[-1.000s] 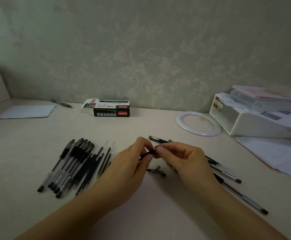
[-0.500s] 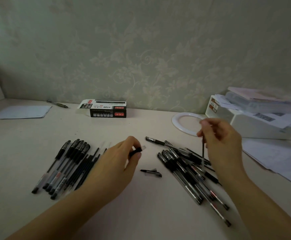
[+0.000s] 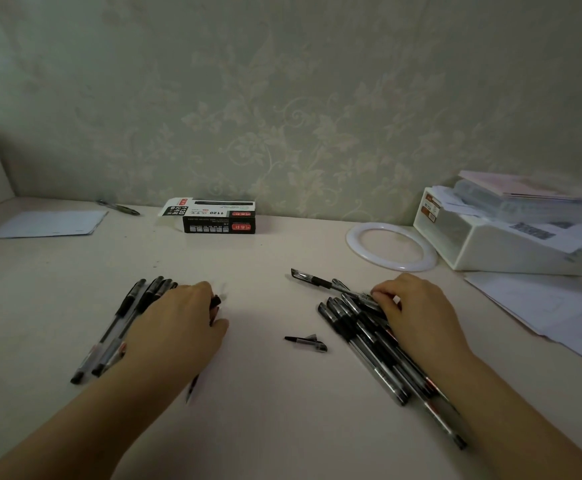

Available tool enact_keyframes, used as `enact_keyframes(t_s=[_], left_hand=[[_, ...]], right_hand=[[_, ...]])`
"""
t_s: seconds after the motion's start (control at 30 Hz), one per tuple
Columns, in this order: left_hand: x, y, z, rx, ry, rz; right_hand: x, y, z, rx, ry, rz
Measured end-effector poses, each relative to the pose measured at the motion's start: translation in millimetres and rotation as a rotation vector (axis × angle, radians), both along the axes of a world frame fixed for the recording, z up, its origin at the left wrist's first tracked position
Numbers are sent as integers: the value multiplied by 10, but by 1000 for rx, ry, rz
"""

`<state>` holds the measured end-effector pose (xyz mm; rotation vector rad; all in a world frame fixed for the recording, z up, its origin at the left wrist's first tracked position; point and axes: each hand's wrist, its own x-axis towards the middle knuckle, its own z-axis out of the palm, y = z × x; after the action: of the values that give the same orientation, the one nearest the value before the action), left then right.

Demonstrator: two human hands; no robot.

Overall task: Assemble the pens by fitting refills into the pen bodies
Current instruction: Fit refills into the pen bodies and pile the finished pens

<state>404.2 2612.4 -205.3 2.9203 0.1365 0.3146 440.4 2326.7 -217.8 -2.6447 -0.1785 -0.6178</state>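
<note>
right fingers (image 3: 381,294) touch pen pile (image 3: 362,327).

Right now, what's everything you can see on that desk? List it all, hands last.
left pen pile: several, black and clear, desk left, partly under the left hand
right pen pile: several, black and clear, desk right, partly under the right hand
loose pen cap: one, black, between the piles
pen box: one, black and white, by the wall
single pen: one, dark, far left by the wall
paper sheet: one, pale, far left
ring: one, white, right of centre
storage box: one, white, far right, papers on top
loose papers: several, white, right edge
left hand: rests on left pile, grips a small black part
right hand: fingers curled on right pile
</note>
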Motion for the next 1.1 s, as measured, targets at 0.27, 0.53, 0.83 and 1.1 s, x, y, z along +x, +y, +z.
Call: enact_keyframes(t_s=[0.27,0.53,0.83,1.1], left_hand=[[-1,4,20,25,24,20],[-25,-86,27,19,28,11],[16,-164,76,-301,-255,-122],[-57,-296,156,-1335,218,-288]], right_hand=[[-88,144,108,38,-228,62],[-275,539,91,-29,-391,398],[-317,740,-5,-130,-351,574],[-380,755,89,-196,-504,621]])
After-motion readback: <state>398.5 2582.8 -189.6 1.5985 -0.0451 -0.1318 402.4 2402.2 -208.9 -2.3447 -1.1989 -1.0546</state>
